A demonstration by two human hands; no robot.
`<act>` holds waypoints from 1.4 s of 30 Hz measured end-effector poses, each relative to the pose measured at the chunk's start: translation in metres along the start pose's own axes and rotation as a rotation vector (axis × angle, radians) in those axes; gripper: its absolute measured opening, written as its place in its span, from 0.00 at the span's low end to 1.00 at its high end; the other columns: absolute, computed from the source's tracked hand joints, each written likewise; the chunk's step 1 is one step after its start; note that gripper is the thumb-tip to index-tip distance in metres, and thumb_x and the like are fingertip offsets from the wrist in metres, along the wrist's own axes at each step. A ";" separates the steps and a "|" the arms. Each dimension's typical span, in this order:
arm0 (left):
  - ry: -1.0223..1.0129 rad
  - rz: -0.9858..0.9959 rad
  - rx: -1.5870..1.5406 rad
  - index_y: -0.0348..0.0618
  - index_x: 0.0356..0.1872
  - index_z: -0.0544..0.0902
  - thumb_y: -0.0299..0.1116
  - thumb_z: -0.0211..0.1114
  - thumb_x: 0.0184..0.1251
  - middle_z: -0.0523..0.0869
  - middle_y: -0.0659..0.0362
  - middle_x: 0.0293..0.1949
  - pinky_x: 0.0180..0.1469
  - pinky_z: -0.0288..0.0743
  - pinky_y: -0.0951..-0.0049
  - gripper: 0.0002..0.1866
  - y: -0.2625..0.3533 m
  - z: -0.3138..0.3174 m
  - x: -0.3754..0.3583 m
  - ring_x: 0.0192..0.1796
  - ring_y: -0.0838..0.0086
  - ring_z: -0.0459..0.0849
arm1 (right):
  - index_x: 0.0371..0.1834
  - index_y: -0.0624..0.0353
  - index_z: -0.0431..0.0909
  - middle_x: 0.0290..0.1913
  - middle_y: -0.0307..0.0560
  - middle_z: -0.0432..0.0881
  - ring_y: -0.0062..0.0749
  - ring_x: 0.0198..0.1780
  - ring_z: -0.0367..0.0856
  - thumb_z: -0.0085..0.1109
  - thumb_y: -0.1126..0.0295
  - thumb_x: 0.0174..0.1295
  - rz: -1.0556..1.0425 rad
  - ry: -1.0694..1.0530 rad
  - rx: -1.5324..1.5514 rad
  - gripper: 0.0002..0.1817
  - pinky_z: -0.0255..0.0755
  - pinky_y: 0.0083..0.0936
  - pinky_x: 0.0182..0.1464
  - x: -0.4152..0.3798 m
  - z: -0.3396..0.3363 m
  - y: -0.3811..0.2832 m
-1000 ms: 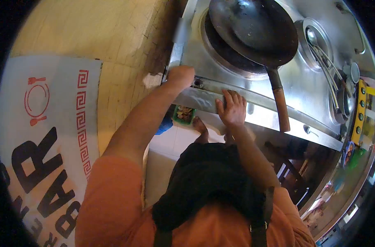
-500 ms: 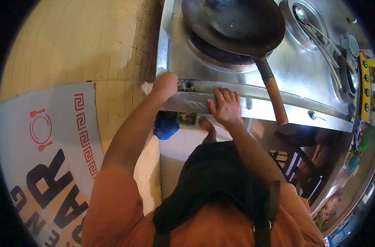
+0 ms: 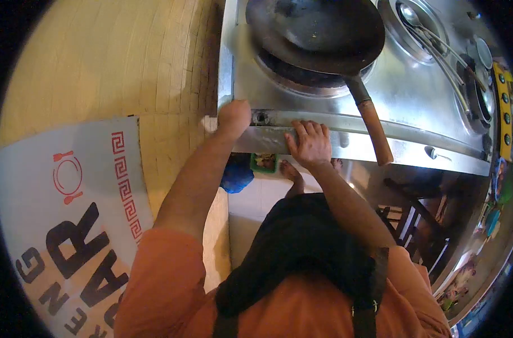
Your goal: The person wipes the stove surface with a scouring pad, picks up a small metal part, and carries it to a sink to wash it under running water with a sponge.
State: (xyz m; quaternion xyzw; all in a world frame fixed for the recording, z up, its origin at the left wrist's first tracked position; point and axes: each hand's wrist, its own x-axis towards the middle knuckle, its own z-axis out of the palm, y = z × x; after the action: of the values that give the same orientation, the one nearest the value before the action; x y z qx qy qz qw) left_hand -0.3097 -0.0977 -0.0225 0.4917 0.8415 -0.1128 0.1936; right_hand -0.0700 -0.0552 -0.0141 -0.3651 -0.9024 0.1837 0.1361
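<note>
My left hand (image 3: 234,119) is closed in a fist at the left front corner of the steel stove (image 3: 403,107). What its fingers hold, if anything, is hidden, though a small pale piece (image 3: 210,123) sticks out on its left side. My right hand (image 3: 311,143) lies over the stove's front rail (image 3: 268,138), fingers stretched and a little apart, holding nothing. Beyond both hands, a dark wok (image 3: 318,39) sits tilted on the near burner (image 3: 293,84). Its wooden handle (image 3: 376,132) points toward me, to the right of my right hand.
Long-handled ladles (image 3: 442,65) lie across the second burner ring (image 3: 389,22) and a pan (image 3: 482,101) at right. Below the rail are a green tray (image 3: 264,163) with scraps and a blue bag (image 3: 237,178). A printed banner (image 3: 65,236) hangs at left.
The view has shifted slightly, so the banner and the stove's left edge appear further right. Both hands keep their places on the stove front.
</note>
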 end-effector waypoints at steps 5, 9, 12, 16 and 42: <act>-0.051 0.008 0.021 0.40 0.30 0.85 0.29 0.61 0.51 0.86 0.47 0.34 0.42 0.78 0.56 0.08 0.005 -0.007 -0.004 0.39 0.52 0.85 | 0.51 0.55 0.75 0.49 0.47 0.79 0.40 0.54 0.74 0.52 0.53 0.62 0.007 -0.022 0.003 0.21 0.60 0.41 0.61 -0.002 0.000 0.003; -0.127 0.110 0.004 0.40 0.31 0.86 0.31 0.61 0.53 0.86 0.49 0.35 0.44 0.79 0.60 0.09 0.000 -0.007 -0.003 0.38 0.55 0.85 | 0.51 0.55 0.75 0.49 0.48 0.79 0.41 0.54 0.74 0.50 0.52 0.62 0.005 -0.042 0.004 0.22 0.59 0.41 0.61 -0.002 -0.002 0.006; -0.084 0.181 -0.242 0.43 0.33 0.87 0.32 0.62 0.53 0.86 0.50 0.35 0.45 0.78 0.61 0.09 -0.003 -0.002 -0.011 0.38 0.56 0.85 | 0.52 0.55 0.75 0.50 0.48 0.79 0.42 0.55 0.73 0.49 0.51 0.63 0.018 -0.069 -0.023 0.22 0.59 0.42 0.62 -0.003 -0.002 0.004; 0.007 0.243 -0.278 0.46 0.33 0.87 0.32 0.62 0.54 0.86 0.50 0.34 0.44 0.78 0.62 0.08 -0.006 0.002 -0.013 0.38 0.57 0.85 | 0.52 0.55 0.75 0.50 0.48 0.79 0.42 0.56 0.73 0.49 0.51 0.63 0.034 -0.089 0.024 0.22 0.58 0.42 0.62 0.000 -0.006 0.000; 0.027 -0.258 -0.681 0.46 0.38 0.82 0.29 0.61 0.53 0.84 0.50 0.42 0.49 0.74 0.60 0.10 0.004 0.028 -0.001 0.48 0.55 0.82 | 0.42 0.57 0.83 0.40 0.58 0.84 0.49 0.42 0.83 0.52 0.73 0.46 0.152 -0.924 0.254 0.18 0.77 0.40 0.42 0.108 0.096 -0.005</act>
State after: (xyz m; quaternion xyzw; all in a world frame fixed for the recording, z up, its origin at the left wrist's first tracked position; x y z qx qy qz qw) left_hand -0.2994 -0.1069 -0.0470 0.2901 0.8884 0.1572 0.3192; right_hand -0.1848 -0.0043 -0.0858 -0.2908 -0.8095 0.4450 -0.2492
